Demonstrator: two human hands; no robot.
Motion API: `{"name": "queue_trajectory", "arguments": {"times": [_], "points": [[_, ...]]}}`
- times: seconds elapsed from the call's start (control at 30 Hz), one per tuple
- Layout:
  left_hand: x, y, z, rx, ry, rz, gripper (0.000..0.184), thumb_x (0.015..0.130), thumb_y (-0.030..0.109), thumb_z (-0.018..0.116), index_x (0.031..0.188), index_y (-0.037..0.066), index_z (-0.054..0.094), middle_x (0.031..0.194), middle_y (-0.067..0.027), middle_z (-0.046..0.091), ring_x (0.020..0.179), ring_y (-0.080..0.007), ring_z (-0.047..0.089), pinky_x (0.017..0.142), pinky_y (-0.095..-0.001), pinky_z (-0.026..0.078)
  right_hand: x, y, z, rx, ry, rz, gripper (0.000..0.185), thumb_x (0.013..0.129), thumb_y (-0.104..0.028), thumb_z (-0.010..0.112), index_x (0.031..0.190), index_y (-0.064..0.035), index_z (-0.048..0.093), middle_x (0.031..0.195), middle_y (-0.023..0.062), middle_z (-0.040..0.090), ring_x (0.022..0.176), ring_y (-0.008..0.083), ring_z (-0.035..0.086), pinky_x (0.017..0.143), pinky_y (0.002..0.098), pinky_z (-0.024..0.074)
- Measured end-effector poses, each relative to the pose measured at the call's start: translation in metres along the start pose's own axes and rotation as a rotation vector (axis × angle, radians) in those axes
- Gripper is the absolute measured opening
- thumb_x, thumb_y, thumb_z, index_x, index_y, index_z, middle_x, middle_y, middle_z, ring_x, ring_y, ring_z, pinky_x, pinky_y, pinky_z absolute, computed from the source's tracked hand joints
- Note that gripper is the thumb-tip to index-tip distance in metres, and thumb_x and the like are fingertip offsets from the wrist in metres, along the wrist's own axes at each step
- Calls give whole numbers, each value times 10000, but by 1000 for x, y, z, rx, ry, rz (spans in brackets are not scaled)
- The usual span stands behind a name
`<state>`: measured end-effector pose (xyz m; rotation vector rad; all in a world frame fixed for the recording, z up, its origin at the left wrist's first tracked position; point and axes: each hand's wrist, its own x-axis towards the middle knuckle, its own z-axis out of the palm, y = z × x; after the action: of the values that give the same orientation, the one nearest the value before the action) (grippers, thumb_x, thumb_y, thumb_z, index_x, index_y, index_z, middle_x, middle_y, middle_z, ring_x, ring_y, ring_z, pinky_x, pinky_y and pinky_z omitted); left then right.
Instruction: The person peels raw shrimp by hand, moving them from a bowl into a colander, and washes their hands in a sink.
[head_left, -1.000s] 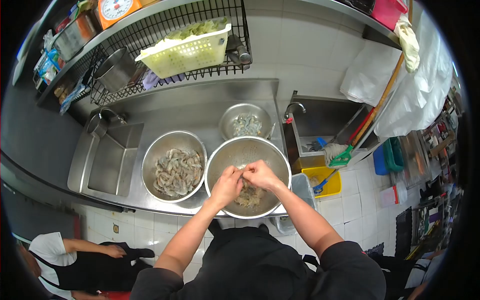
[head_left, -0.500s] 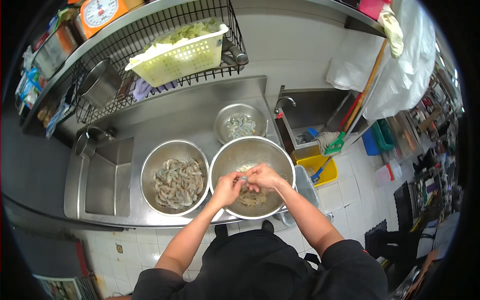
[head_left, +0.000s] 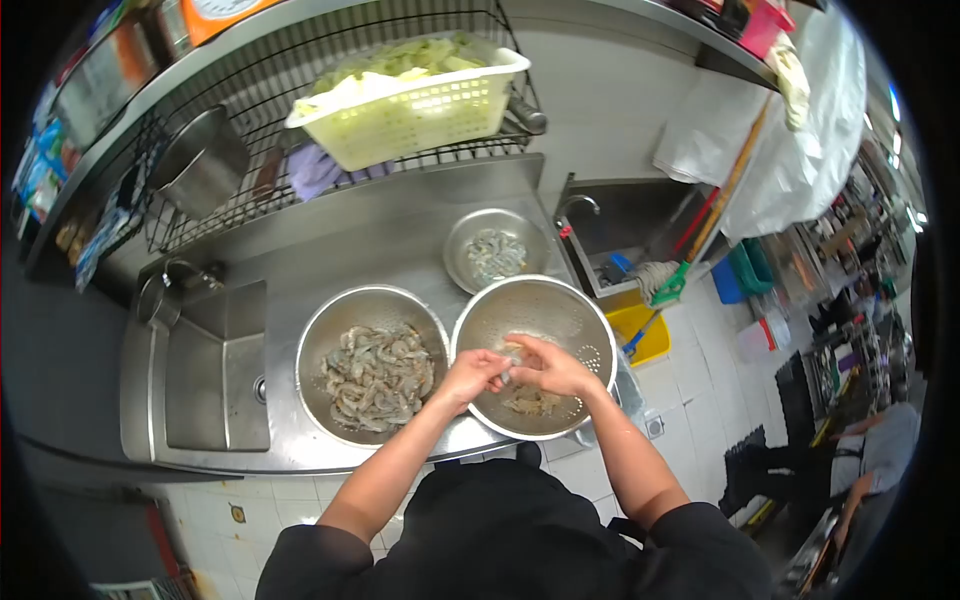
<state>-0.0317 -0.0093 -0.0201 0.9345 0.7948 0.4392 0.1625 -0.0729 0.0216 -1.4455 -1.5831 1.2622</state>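
Over the perforated metal bowl (head_left: pixel 480 318), my left hand (head_left: pixel 470 378) pinches a grey shrimp (head_left: pixel 507 372) between thumb and fingertips. My right hand (head_left: pixel 552 368) is right beside the shrimp, thumb and fingers apart and curved around its far side; whether it touches is hard to see. Below both hands, brownish shells (head_left: pixel 530 402) lie in the bowl. To the left stands a large metal bowl full of unpeeled shrimp (head_left: pixel 375 375). Behind, a smaller metal bowl (head_left: pixel 460 255) contains pale peeled shrimp (head_left: pixel 496 255).
A sink basin (head_left: pixel 215 370) is at the left of the steel counter (head_left: pixel 300 270). Above, a wire rack (head_left: pixel 270 215) bears a basket of cut greens (head_left: pixel 420 115). At right are another sink (head_left: pixel 625 220), a yellow bucket (head_left: pixel 650 345) and a green-headed mop (head_left: pixel 668 288). Another person (head_left: pixel 885 450) is far right.
My right fingers have spread from a pinch at the shrimp, while my left hand keeps hold of it. The view has shifted, so the bowls appear farther right.
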Motion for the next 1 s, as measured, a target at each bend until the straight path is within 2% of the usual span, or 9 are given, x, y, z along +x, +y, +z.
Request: {"name": "queue_trajectory", "arguments": {"times": [0.13,0.23,0.3,0.37,0.47,0.57,0.7,0.8,1.0], "points": [[-10,10,-4,-162,67,-6,322,926,326,639,880,7,627,718,-68,644,570,-118,590,536,-243,496,37,-6,-16,194,-358,183,556,865,-140,695,1358,-23,463,1054,148,604,874,169,611,648,288,515],[-16,27,-29,-97,383,176,379,955,365,588,831,8,622,666,-60,637,529,-111,581,512,-247,494,70,-15,-23,360,17,107,501,884,-101,658,1327,28,465,996,148,618,812,176,628,597,269,518],[-5,22,-68,220,606,353,248,960,242,570,880,20,649,686,-66,662,580,-158,619,569,-266,513,96,-15,-22,747,557,121,390,901,-74,605,1257,54,512,913,129,629,756,171,635,599,276,532],[1,7,-120,1054,735,406,165,894,171,607,993,57,676,826,-116,698,743,-280,666,704,-357,534,98,-12,-22,706,523,131,333,903,-62,578,1210,57,533,889,118,632,751,169,637,599,282,538],[-2,-11,-160,1554,603,226,269,845,153,604,1100,157,691,1058,-105,678,1048,-330,603,914,-452,462,90,-5,-15,559,300,131,243,899,-53,545,1117,52,567,871,106,633,750,164,637,595,289,543],[-19,29,-135,1610,443,-13,270,842,185,614,1099,144,687,1204,-122,619,1183,-318,522,992,-476,399,71,0,2,375,72,126,155,889,-79,538,985,28,596,849,80,632,737,150,628,591,292,528],[-10,28,-155,1530,366,24,264,773,155,696,1029,89,700,1053,-167,671,1037,-359,609,918,-443,464,59,2,20,175,3,88,194,883,-124,558,984,31,618,799,82,662,750,172,645,654,322,519],[-16,30,-156,1377,537,205,217,779,137,717,979,55,697,941,-138,696,883,-286,668,799,-396,520,43,-23,26,-121,72,-104,246,890,-146,575,1047,41,605,935,206,674,903,358,660,810,397,514],[-42,77,-46,340,520,345,205,910,58,613,1110,19,587,753,-57,662,626,-110,612,574,-242,504,40,-61,46,-559,264,-590,302,873,-139,580,1112,29,507,958,202,594,929,358,578,825,441,471]]}}
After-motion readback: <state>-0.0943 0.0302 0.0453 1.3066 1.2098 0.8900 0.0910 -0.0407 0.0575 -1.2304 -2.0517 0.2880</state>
